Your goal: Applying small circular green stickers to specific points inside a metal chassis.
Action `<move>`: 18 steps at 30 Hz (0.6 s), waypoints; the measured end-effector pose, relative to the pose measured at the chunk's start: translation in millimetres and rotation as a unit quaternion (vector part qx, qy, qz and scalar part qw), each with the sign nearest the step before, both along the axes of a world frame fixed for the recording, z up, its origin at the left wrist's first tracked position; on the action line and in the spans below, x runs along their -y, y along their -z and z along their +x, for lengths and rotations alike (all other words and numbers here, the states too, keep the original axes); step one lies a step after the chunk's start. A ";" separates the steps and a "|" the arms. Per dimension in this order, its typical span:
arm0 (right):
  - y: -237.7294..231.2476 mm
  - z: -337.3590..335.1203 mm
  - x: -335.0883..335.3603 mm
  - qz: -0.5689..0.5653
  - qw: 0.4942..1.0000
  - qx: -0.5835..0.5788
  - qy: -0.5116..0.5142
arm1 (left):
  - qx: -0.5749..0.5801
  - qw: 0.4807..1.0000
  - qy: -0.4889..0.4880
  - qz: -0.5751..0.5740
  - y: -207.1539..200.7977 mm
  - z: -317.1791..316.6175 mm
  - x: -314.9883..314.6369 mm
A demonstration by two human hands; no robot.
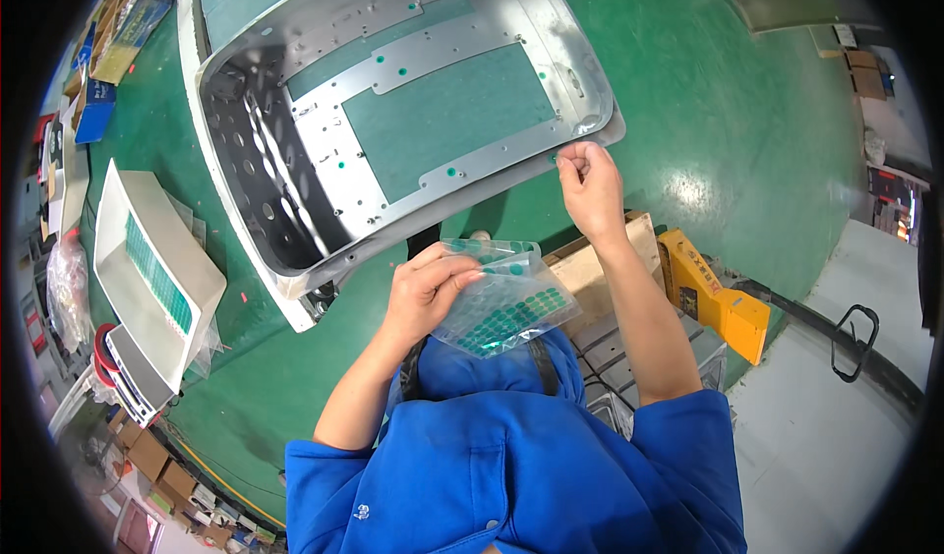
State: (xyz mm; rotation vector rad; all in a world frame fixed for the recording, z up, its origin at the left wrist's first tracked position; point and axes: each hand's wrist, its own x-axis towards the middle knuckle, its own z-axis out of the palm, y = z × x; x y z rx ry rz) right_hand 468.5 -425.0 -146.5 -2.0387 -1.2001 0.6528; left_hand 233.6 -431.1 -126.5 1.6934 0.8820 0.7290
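One clear sheet of green dots [511, 323] hangs at five o'clock from the big metal housing [472, 166], gripped by the fingers [456, 281] of the left hand [418, 293]. At four o'clock, the right hand [592, 185] has its fingers pinched together by the housing's edge; I cannot tell whether they hold anything.

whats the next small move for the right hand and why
Probably have the right hand press lightly on the metal housing's near edge: a small green dot shows at its fingertips, similar dots sit on the inside plate, and the left hand holds a clear sheet of dots. Whether the small dot is already stuck isn't clear.
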 end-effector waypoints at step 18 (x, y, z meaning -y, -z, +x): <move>-5.1 -0.5 -1.8 -0.024 1.000 -0.004 -0.003 | -0.004 1.000 0.007 -0.021 1.4 5.4 -5.9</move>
